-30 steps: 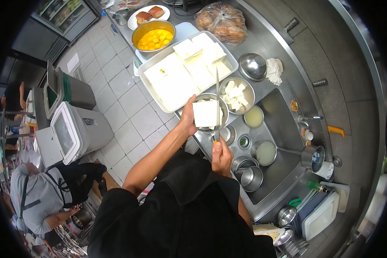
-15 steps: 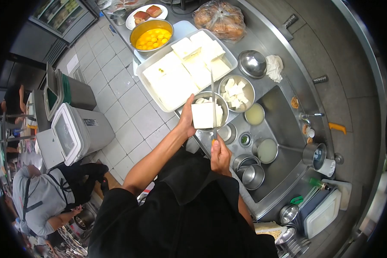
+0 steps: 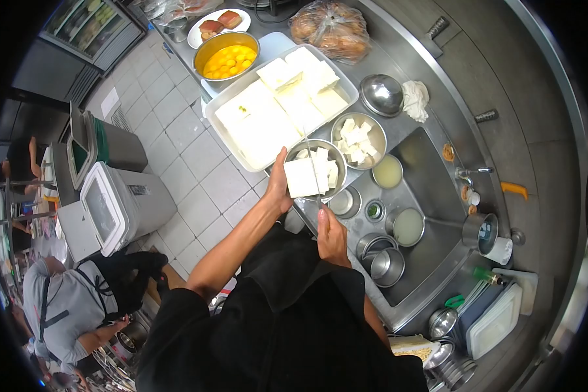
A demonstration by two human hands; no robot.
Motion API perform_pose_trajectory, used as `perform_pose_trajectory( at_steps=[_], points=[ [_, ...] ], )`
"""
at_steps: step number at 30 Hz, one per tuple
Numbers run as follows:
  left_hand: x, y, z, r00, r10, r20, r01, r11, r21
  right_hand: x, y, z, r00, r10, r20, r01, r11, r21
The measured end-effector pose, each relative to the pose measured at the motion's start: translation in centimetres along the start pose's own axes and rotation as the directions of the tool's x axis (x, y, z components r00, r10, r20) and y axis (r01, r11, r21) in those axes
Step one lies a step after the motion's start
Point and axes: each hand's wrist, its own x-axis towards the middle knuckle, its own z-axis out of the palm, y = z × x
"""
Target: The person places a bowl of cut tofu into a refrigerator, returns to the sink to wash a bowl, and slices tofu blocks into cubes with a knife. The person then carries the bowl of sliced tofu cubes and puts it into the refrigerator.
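Note:
A white block of tofu [image 3: 300,180] rests in my left hand [image 3: 279,185], held over the near side of a metal bowl [image 3: 342,158]. My right hand [image 3: 332,236] is closed around the handle of a long knife [image 3: 312,151], whose blade lies along the right side of the block. Cut tofu pieces [image 3: 332,174] are in the bowl just right of the blade. Beside it, a second metal bowl [image 3: 383,136] holds more tofu cubes [image 3: 357,140]. Large tofu slabs [image 3: 255,127] fill a white plastic tray [image 3: 217,112] beyond my hands.
Behind the tray stand a bowl of egg yolks [image 3: 230,61] and a plate of meat [image 3: 193,38]. The sink [image 3: 431,179] on the right holds several pots. Lidded bins [image 3: 127,206] stand to the left, and a person in grey [image 3: 68,304] works at lower left.
The knife has shifted left and tilted across the block. Tofu pieces now show separated in the bowl to its right, and the held block looks narrower.

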Motion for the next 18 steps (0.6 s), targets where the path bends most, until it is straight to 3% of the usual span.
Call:
perform_pose_trajectory(
  at_steps=[7,9,10,12,13,15,16,18],
  points=[
    [0.3,-0.1,-1.0,0.999,0.032,-0.036,-0.028,0.995,0.095,0.3,-1.0,-0.4,0.992,0.092,0.089,-0.085,0.993,-0.082],
    [0.5,-0.3,-1.3,0.996,0.047,-0.071,-0.040,0.994,0.101,0.6,0.5,0.2,0.996,-0.082,-0.026,0.079,0.994,-0.081],
    [0.7,-0.3,-1.6,0.996,0.047,-0.070,-0.039,0.994,0.103,0.8,0.9,0.2,0.996,-0.082,-0.028,0.079,0.994,-0.080],
    [1.0,-0.2,-2.2,0.996,0.013,-0.093,0.000,0.990,0.142,1.3,1.4,-0.1,0.993,0.068,0.093,-0.066,0.998,-0.018],
    [1.0,-0.1,-2.3,0.996,0.013,-0.092,0.000,0.990,0.143,1.5,1.4,-0.2,0.994,0.067,0.092,-0.066,0.998,-0.017],
    [1.1,0.0,-2.4,0.994,-0.001,-0.112,0.019,0.986,0.163,1.9,1.3,-0.5,0.942,0.246,0.231,-0.283,0.948,0.144],
    [1.2,0.0,-2.4,0.994,-0.001,-0.110,0.019,0.986,0.165,2.2,1.1,-0.6,0.942,0.244,0.229,-0.281,0.948,0.146],
    [1.3,-0.1,-2.4,0.994,0.027,-0.109,-0.010,0.987,0.158,2.4,0.9,-1.0,0.852,0.371,0.370,-0.482,0.832,0.276]
  ],
)
